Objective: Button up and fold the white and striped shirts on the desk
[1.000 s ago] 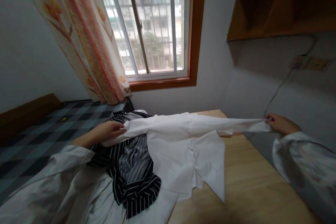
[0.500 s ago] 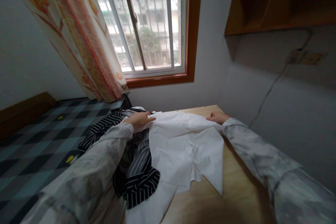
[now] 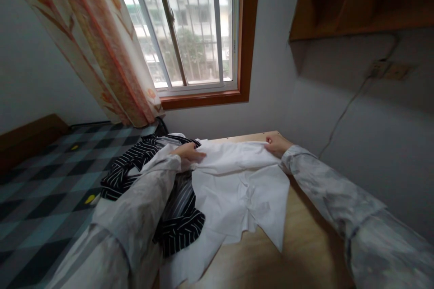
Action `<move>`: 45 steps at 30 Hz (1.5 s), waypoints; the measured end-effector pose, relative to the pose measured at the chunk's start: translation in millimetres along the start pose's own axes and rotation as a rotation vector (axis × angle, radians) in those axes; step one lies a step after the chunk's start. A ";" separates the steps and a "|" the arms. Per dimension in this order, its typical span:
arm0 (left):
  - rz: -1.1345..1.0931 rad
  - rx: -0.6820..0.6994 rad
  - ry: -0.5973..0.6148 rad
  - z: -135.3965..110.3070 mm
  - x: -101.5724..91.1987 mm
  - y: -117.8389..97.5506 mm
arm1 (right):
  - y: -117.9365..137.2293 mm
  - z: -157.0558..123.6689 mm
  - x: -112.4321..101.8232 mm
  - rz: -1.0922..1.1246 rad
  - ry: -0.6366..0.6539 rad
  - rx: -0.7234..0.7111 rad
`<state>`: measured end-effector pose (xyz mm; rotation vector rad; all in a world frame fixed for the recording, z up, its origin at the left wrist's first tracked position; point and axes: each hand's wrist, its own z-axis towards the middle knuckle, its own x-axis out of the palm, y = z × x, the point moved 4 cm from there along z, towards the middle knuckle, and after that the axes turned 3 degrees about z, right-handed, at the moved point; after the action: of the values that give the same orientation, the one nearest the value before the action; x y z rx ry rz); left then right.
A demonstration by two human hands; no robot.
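A white garment (image 3: 233,194) lies spread over a pale wooden table, its far part raised into a fold between my hands. My right hand (image 3: 278,145) pinches the garment's far right corner, fingers curled closed. At the far left of the white cloth, my left hand (image 3: 189,151) grips it, with the thumb side uppermost and some fingertips hidden. Black fabric with white stripes (image 3: 185,232) lies bunched beneath and beside my left forearm, against the white cloth. Whether the striped and white fabrics are one piece I cannot tell.
The wooden table (image 3: 257,266) meets the wall under a window (image 3: 190,31). On the left is a bed with a checked cover (image 3: 44,198), below a floral curtain (image 3: 91,45). A wooden shelf (image 3: 332,31) and a cord (image 3: 342,122) are on the right wall.
The far strip of white cloth has been drawn up into a raised, straighter fold between my hands. My left hand has shifted slightly right, and the view has tilted a little.
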<state>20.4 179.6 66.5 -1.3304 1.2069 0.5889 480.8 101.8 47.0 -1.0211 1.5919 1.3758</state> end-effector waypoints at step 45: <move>-0.431 0.367 -0.343 -127.7 129.0 -84.8 | 15.5 -193.6 76.6 0.169 -0.585 -0.350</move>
<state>98.4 4.1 9.5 -1.0760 0.6777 0.2531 427.4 -95.1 2.7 -0.5917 1.0391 1.9020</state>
